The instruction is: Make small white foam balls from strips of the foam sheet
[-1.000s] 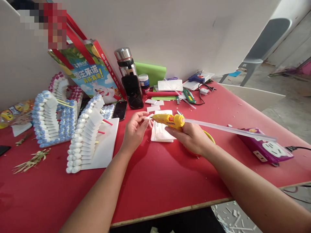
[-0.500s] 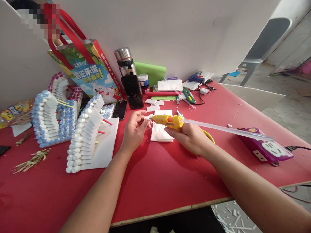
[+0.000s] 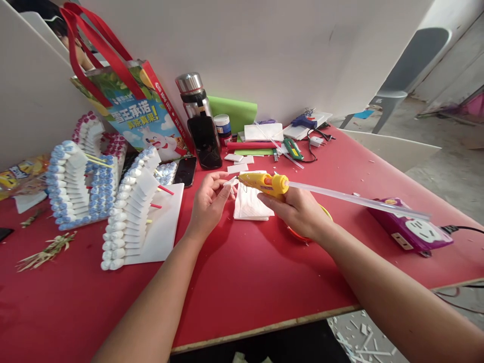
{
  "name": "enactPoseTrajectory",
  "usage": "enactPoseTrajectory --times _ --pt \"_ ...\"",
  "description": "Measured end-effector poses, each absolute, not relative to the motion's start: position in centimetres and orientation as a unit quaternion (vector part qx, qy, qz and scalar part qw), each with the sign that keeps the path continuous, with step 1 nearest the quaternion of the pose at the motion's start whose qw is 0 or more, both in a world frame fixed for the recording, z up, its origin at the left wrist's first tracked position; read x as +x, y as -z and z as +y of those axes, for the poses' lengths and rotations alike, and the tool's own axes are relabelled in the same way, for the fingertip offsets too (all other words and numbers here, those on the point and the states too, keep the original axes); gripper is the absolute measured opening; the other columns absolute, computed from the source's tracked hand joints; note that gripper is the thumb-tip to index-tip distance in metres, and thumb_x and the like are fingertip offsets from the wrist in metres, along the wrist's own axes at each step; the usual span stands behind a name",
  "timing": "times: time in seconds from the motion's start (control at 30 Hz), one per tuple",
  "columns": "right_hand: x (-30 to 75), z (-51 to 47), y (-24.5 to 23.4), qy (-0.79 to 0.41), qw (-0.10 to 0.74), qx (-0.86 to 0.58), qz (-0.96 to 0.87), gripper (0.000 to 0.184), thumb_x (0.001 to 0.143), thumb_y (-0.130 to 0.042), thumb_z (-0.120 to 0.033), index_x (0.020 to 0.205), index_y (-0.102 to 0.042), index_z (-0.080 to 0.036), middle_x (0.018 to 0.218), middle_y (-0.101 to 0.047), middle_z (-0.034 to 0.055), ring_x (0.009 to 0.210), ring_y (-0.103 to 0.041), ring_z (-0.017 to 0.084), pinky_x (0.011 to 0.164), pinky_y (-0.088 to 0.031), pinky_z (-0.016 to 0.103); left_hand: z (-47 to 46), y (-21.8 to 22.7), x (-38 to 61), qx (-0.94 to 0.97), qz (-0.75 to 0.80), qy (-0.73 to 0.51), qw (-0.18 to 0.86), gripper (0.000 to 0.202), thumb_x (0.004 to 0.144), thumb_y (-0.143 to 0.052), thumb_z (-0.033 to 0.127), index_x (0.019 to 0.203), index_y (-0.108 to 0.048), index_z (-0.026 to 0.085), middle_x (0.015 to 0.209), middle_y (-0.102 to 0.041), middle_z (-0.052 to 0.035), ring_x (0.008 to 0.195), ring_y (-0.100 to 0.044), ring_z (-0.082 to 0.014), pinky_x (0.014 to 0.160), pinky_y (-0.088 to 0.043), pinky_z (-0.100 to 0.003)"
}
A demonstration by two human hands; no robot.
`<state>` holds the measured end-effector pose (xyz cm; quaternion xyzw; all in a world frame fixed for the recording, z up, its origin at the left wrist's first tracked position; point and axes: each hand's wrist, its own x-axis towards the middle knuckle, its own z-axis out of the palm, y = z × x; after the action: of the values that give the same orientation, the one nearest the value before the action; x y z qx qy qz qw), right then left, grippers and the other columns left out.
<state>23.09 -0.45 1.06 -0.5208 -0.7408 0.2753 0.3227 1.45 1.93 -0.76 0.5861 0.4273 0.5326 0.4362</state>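
My right hand [image 3: 298, 209] is wrapped round a yellow hot glue gun [image 3: 262, 182], from whose back a long clear glue stick [image 3: 351, 198] sticks out. Between the fingertips of my left hand [image 3: 212, 196] is a small white piece [image 3: 231, 182], partly hidden by the fingers. The gun's nozzle points left, just short of that piece. Below the nozzle lies a folded white tissue [image 3: 251, 204]. Left of my hands stands a white model [image 3: 132, 217] of stepped small cards edged with rounded white pieces. Several loose white rectangles [image 3: 242, 164] lie beyond my left hand.
Further left stand a blue-and-white model [image 3: 81, 186] and a printed bag [image 3: 143, 116]. A steel bottle [image 3: 192, 96], an upright black phone [image 3: 204, 141] and a green cutter [image 3: 293, 149] are at the back. On the right sits a purple power strip [image 3: 412, 227].
The glue gun has drawn slightly right, so its nozzle now stands a little off the white piece. My left hand keeps its pinch. The view has shifted slightly.
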Motion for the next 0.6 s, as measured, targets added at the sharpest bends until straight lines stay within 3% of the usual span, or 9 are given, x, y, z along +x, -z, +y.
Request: enactPoseTrajectory --times 0.4,0.6 --pt "22.82 -0.41 -0.98 -0.272 0.309 -0.532 -0.740 0.047 0.093 -0.051 -0.051 0.061 -0.034 -0.021 0.056 -0.035 -0.0017 0.053 -0.031 0.012 0.053 -0.022 0.030 1.83 0.79 1.53 0.602 0.431 -0.525 0.421 0.033 0.090 -0.067 0.037 0.115 -0.057 0.019 0.084 -0.067 -0.0035 0.080 -0.063 -0.0175 0.085 -0.049 -0.032" --pt "23.00 -0.50 -1.03 -0.290 0.328 -0.528 -0.728 0.047 0.092 -0.051 -0.052 0.062 -0.033 -0.021 0.057 -0.035 -0.0019 0.053 -0.032 0.011 0.051 -0.024 0.029 2.00 0.98 1.33 0.607 0.434 -0.524 0.411 0.032 0.091 -0.064 0.037 0.116 -0.055 0.019 0.086 -0.066 -0.0035 0.078 -0.062 -0.0169 0.080 -0.050 -0.031"
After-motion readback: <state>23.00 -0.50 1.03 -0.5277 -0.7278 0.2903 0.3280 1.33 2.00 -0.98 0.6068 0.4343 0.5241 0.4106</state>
